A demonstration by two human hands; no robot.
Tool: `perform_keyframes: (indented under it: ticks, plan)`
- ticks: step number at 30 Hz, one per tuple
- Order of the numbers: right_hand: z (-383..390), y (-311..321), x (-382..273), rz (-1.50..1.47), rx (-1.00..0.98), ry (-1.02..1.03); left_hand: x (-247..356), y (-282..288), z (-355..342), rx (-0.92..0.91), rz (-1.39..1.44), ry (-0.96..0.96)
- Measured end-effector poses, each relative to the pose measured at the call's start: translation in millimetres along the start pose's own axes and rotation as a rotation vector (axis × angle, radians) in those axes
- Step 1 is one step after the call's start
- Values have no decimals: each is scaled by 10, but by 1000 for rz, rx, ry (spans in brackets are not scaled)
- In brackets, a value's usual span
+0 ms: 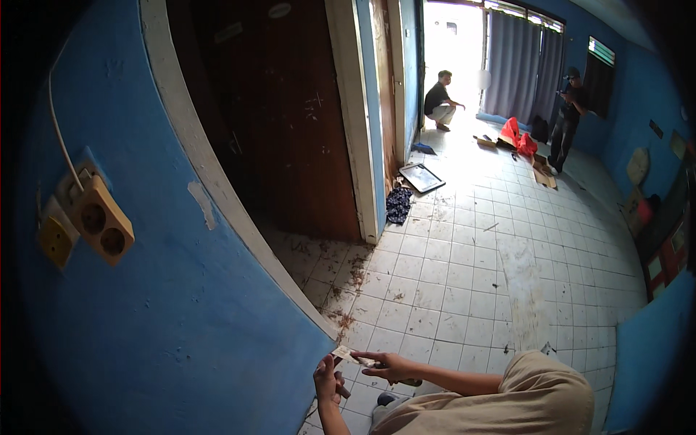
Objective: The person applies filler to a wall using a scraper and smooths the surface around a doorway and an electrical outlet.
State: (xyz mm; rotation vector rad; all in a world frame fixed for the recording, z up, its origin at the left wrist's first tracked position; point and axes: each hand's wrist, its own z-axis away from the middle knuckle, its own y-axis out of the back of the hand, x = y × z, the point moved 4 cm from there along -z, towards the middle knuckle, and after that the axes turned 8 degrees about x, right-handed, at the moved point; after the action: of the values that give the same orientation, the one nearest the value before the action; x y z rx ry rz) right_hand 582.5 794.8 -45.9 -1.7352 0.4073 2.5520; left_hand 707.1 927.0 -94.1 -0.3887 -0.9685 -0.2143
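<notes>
At the lower middle, beside the corner of the blue wall, my left hand (328, 380) is closed, its thumb pointing up. A short brownish piece shows at its fingers, too small to name. My right hand (390, 367) comes in from the right with its index finger stretched toward a small pale flat piece (344, 353) between the hands. Under the right wrist juts the dark end of a hand tool (412, 382); the rest of it is hidden by the fingers. My bent knee in beige trousers (544, 377) is close to the right forearm.
A white door frame (239, 225) and brown door (290, 130) stand ahead. Brown debris (355, 268) litters the tiled floor (464, 275). Sockets (105, 221) hang on the left wall. Farther off are a framed panel (422, 177), dark cloth (399, 206), red bags (511, 134), a crouching person (439, 101) and a standing person (569, 119).
</notes>
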Motion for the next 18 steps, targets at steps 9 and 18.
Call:
perform_keyframes:
  ticks: [9,18]
  plan:
    - [65,-106,-9,-176,-164,18,38,-29,153,-143,88,15]
    - [-8,-89,168,-160,-186,68,-16,7,147,-92,-22,63]
